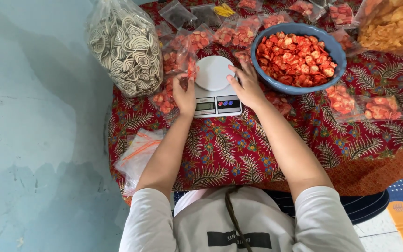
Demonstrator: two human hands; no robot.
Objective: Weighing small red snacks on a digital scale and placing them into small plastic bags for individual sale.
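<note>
Hands flank a small white kitchen scale (214,87) on a red cloth (239,149) printed with feathery leaves. The left hand (184,95) pinches a small clear bag of red chips (181,70) at its edge, fingers closed on the plastic, holding it just left of the round weighing plate and partly over the plate's rim. The right hand (246,86) rests open against the scale's right side, fingers spread and holding nothing. Just beside that hand sits a blue bowl (263,39) heaped with the same red chips. More filled packets (364,106) lie around the scale and bowl, a large bag of striped spiral crackers (128,46) stands to the left, and a stack of empty zip bags (138,154) lies at the cloth's near-left edge.

The pinched bag looks unsealed, I judge; tilting it could spill chips. A hand leaning on the scale could skew its reading.
</note>
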